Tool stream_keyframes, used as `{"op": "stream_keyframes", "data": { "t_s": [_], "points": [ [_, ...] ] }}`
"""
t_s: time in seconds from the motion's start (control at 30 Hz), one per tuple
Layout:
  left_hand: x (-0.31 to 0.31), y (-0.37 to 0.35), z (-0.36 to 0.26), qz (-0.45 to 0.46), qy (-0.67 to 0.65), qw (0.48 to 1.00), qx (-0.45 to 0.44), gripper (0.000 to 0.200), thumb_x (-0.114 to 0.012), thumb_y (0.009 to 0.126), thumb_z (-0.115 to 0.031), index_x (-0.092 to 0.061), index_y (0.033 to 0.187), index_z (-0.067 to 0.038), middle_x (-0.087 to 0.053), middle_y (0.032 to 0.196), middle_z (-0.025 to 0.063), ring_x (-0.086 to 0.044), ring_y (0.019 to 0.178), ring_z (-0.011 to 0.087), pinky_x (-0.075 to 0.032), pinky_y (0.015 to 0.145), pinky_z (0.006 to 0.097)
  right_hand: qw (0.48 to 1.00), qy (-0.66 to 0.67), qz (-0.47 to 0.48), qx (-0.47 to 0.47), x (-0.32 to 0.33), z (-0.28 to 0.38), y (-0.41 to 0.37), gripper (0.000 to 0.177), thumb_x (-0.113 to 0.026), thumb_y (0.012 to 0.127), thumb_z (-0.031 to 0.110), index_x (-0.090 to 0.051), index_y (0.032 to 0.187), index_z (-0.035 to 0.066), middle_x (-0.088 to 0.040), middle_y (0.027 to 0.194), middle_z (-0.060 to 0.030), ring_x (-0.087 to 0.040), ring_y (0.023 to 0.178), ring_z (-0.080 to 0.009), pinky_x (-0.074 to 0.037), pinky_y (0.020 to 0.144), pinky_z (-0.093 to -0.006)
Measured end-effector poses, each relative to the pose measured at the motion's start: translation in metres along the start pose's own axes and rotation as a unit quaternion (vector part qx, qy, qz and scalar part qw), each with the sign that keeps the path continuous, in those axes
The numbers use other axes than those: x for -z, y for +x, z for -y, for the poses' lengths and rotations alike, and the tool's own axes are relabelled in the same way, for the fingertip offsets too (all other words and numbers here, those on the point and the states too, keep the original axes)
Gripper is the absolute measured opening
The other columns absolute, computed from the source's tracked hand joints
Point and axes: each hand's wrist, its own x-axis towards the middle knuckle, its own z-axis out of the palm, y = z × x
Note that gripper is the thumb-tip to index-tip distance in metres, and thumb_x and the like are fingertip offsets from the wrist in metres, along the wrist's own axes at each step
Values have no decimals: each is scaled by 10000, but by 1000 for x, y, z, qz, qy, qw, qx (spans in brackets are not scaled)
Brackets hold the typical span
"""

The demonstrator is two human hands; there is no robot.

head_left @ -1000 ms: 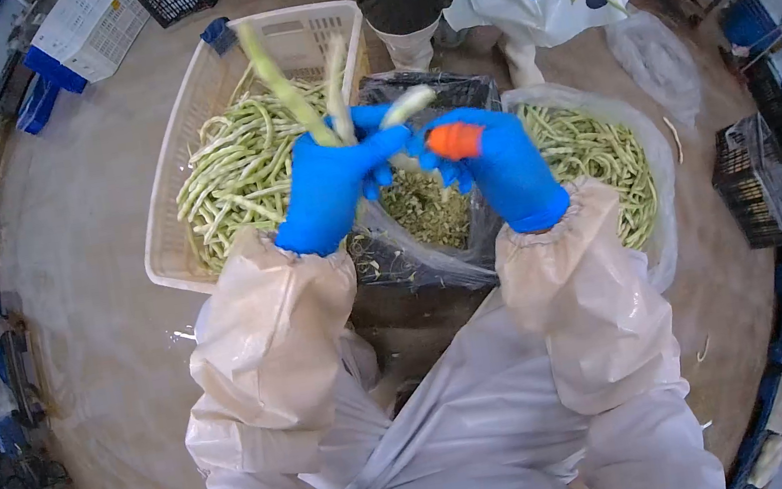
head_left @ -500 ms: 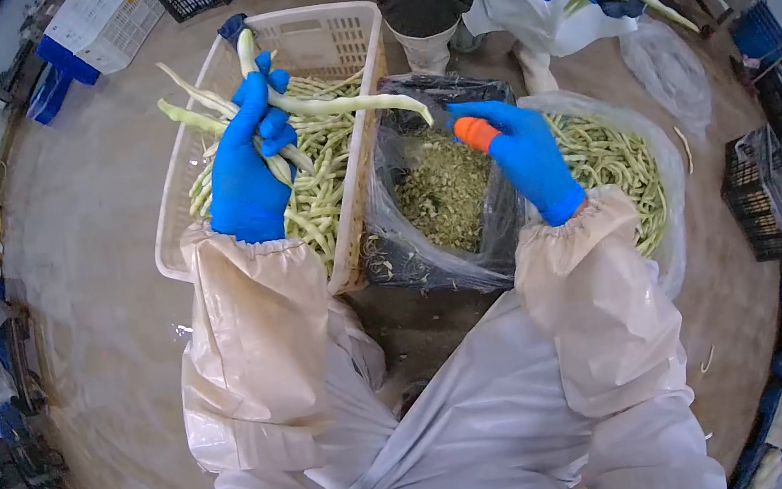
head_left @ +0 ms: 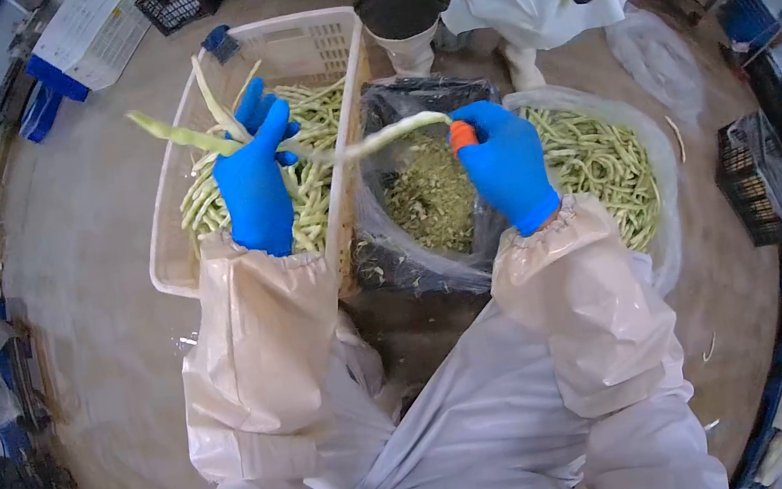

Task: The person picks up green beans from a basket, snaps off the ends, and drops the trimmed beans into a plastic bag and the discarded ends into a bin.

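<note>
My left hand (head_left: 257, 178), in a blue glove, is closed around several long pale green beans (head_left: 182, 134) over the white crate (head_left: 161, 228) of beans. One long bean (head_left: 385, 135) stretches from it across to my right hand (head_left: 503, 159). The blue-gloved fingers of my right hand pinch the far tip of that bean, and an orange cover (head_left: 463, 136) shows at a fingertip. Below the bean stands a bin lined with clear plastic (head_left: 381, 246), with chopped green scraps (head_left: 435, 199) inside. Whether my right hand holds a small tool is hidden.
A clear bag of green beans (head_left: 599, 171) lies right of the bin. Across from me a co-worker in a white apron (head_left: 520, 23) holds bean pieces in gloved hands. A black crate (head_left: 758, 179) stands at the right, white crates (head_left: 98, 40) at the upper left.
My right hand has moved left and now grips the long bean's tip. The beans in my left hand have shifted. The co-worker's hands have moved left.
</note>
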Motion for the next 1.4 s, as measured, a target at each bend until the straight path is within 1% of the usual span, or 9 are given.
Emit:
{"op": "stream_keyframes", "data": {
  "t_s": [0.07,0.27,0.47,0.63,0.7,1.1,1.17,1.27,1.4],
  "points": [
    [-2,-4,1,-8,99,991,-88,404,-684,787,-133,-594,1175,-71,-619,883,27,-510,617,61,-396,527,193,996,-53,-18,66,1,2,-2,124,-611,745,138,-620,797,26,-601,770,-190,-587,702,-356,-463,630,-423],
    [-27,-32,39,221,233,947,-18,320,-723,735,-125,-652,1031,-23,-661,802,82,-596,692,130,-467,641,284,977,-119,24,174,-11,10,-13,54,-585,697,88,-600,717,41,-586,734,-182,-569,688,-362,-445,641,-459],
    [-34,-40,49,229,240,943,-41,260,-712,748,-120,-649,966,6,-657,765,105,-611,690,147,-479,636,302,983,-20,69,167,0,31,-14,198,-578,677,73,-669,847,26,-624,795,-202,-593,731,-368,-472,649,-447],
    [-32,-37,32,254,167,953,1,208,-717,761,-143,-656,887,11,-637,692,58,-589,612,109,-456,537,266,975,163,148,-17,8,23,-3,156,-581,752,42,-659,873,-19,-659,774,-139,-631,681,-230,-502,600,-348],
    [-32,-36,20,224,134,965,26,196,-683,788,-141,-664,914,9,-648,743,53,-589,609,92,-427,491,218,928,309,185,-96,12,22,1,135,-599,801,56,-652,883,-38,-656,765,-89,-593,676,-120,-496,590,-269],
    [90,58,-24,-235,-65,959,-144,263,-639,845,-165,-632,1040,12,-631,888,61,-620,728,137,-442,544,232,986,152,28,-65,43,-28,30,185,-595,793,68,-641,953,-13,-660,774,-98,-605,679,-134,-490,626,-272],
    [88,57,-20,-186,-39,971,-146,308,-642,843,-168,-604,1093,9,-629,924,65,-630,725,149,-451,544,238,997,21,67,-42,41,-31,29,210,-636,778,96,-645,970,10,-664,855,-130,-631,795,-204,-500,729,-312],
    [69,51,-13,-78,18,994,-75,415,-598,874,-268,-535,1205,-27,-639,977,90,-612,661,130,-434,504,214,976,-121,-10,181,18,-49,18,240,-675,763,130,-649,975,20,-644,983,-171,-611,943,-268,-469,840,-344],
    [28,30,-4,131,1,990,44,418,-431,955,-360,-513,1238,-63,-631,897,64,-492,607,45,-366,449,161,994,13,22,107,18,-17,17,257,-675,768,128,-656,1009,41,-634,1035,-158,-595,977,-273,-449,862,-329]
  ]
}}
